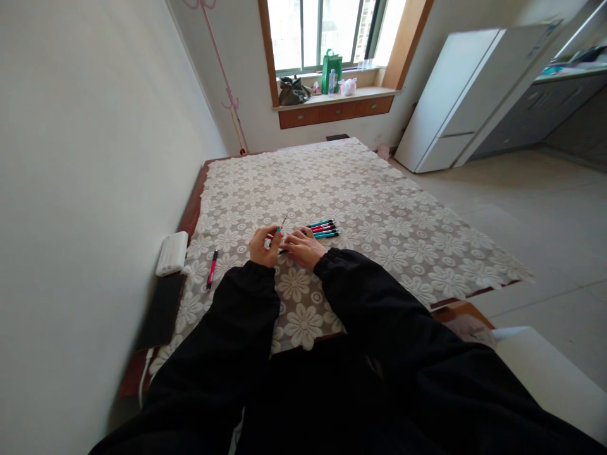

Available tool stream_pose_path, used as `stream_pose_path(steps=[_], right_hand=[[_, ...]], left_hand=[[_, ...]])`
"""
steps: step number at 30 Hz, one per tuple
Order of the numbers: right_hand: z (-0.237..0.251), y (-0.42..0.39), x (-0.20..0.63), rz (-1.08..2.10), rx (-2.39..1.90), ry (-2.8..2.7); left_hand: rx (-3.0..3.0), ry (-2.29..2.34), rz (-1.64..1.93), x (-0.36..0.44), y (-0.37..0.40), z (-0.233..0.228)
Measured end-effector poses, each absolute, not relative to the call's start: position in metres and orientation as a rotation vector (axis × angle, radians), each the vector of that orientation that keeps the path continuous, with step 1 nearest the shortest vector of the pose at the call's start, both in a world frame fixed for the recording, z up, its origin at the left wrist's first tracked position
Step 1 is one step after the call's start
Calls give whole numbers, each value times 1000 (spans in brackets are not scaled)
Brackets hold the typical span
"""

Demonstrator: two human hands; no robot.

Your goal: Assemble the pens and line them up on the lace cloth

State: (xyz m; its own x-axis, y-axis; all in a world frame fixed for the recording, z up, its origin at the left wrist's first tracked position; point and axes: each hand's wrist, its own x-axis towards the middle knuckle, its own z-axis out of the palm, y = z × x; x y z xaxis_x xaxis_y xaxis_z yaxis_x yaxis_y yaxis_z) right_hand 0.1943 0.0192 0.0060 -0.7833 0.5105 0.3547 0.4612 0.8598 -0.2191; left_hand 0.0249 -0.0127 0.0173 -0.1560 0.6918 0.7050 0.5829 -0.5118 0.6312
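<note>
Pen (pixel 282 222) clasped by left hand (pixel 263 246), steadied by right hand (pixel 303 248) | spare pens (pixel 324 229) laid within reach on worktop (pixel 379 208)

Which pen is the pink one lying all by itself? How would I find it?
Start at the table with the flowery lace cloth pushed against the wall. Near its left edge lies a white box, and just right of that is the lone pink pen. It lies apart, left of the left hand, while the other pens sit bunched together beyond the right hand.
</note>
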Motion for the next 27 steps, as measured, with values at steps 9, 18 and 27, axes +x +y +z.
stream_pose_path(steps=[9, 18, 27], right_hand=[[8, 25, 198, 412, -845, -2331], [21, 43, 204, 1022, -668, -1345], [29, 42, 203, 1025, -566, -1155]], left_hand=[[2017, 1477, 1767, 24, -12, 18], [2085, 1464, 1629, 23, -10, 15], [2130, 1486, 1529, 22, -9, 14]])
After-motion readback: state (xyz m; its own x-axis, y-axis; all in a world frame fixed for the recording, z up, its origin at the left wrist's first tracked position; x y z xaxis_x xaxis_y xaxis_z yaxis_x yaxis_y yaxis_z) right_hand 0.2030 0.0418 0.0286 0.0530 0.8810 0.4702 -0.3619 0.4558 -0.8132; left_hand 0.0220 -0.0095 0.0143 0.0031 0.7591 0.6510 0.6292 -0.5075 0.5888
